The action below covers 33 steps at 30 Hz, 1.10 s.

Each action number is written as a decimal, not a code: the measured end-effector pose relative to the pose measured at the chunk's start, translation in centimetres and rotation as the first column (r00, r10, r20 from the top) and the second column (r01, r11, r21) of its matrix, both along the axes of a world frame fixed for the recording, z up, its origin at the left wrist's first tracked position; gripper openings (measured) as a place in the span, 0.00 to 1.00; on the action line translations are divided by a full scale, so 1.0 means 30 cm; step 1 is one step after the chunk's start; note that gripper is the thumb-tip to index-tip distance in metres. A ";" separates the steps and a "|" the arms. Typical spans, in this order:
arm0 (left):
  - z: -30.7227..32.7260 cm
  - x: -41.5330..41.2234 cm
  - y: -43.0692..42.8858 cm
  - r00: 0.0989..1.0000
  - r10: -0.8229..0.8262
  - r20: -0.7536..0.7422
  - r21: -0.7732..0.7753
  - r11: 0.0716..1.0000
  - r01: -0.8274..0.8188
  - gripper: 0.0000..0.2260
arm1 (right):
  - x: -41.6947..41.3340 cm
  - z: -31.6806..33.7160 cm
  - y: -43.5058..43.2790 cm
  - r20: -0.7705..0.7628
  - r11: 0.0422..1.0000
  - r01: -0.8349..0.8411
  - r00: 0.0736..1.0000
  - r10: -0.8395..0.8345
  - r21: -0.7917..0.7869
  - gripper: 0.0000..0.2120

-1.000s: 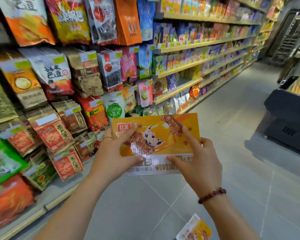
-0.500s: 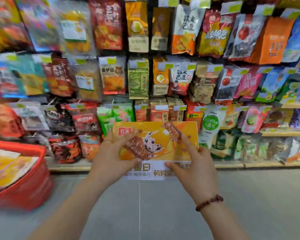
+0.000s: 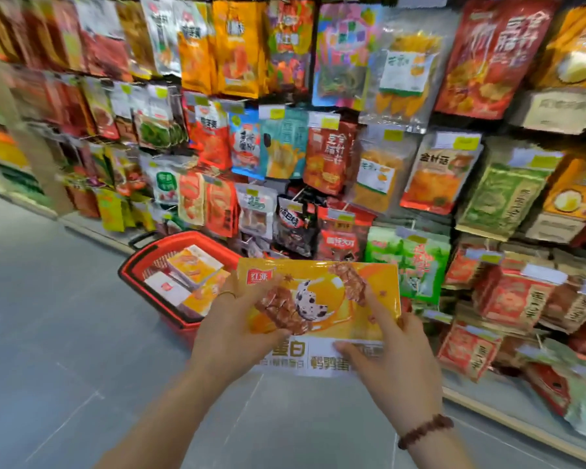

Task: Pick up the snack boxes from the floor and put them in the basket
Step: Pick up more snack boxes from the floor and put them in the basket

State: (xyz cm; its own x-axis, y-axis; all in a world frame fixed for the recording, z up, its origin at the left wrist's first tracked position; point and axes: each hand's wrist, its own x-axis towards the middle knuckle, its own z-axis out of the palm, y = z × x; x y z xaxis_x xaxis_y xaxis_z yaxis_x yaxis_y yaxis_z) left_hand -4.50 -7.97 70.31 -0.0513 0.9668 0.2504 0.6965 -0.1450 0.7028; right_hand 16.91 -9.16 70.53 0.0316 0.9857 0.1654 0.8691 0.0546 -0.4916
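I hold a flat orange and white snack box [image 3: 332,292] in front of me with both hands. My left hand [image 3: 230,326] grips its left end, thumb on the front. My right hand [image 3: 389,360] grips its lower right part, thumb on the white strip. A red basket [image 3: 139,265] stands on the floor just left of and beyond the box, against the foot of the shelves. Several similar orange and white snack boxes [image 3: 193,262] lie inside the basket.
A tall wall of hanging snack bags [image 3: 335,130] fills the view ahead and to the right, down to a low shelf edge [image 3: 521,431]. Grey tiled floor [image 3: 55,333] stretches to the left and below my arms.
The view has swung left along the shelves. The red basket has come from the far left edge to just left of the box. My hands keep the same grip on the box.
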 end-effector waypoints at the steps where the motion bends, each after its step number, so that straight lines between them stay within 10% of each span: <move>1: -0.005 -0.057 0.021 1.000 0.009 0.007 -0.004 1.000 -0.009 0.34 | -0.057 -0.006 0.033 0.004 1.000 -0.018 1.000 0.018 -0.014 0.41; 18: -0.231 -0.765 0.581 0.943 0.334 -0.003 -0.148 0.932 -0.331 0.31 | -0.769 -0.187 0.794 0.006 0.926 -0.322 0.944 0.329 -0.196 0.39; 33: -0.308 -1.278 1.393 0.963 0.262 -0.069 -0.221 0.937 -0.271 0.35 | -1.245 -0.338 1.577 -0.047 0.907 -0.316 0.948 0.315 -0.280 0.39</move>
State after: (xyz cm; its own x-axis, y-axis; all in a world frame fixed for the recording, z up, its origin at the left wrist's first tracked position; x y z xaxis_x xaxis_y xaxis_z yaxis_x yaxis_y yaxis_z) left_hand -42.83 33.83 61.07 -0.3094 0.9504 0.0335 0.7145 0.2090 0.6677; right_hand -20.45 38.16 60.39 -0.2887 0.9501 -0.1187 0.8292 0.1861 -0.5271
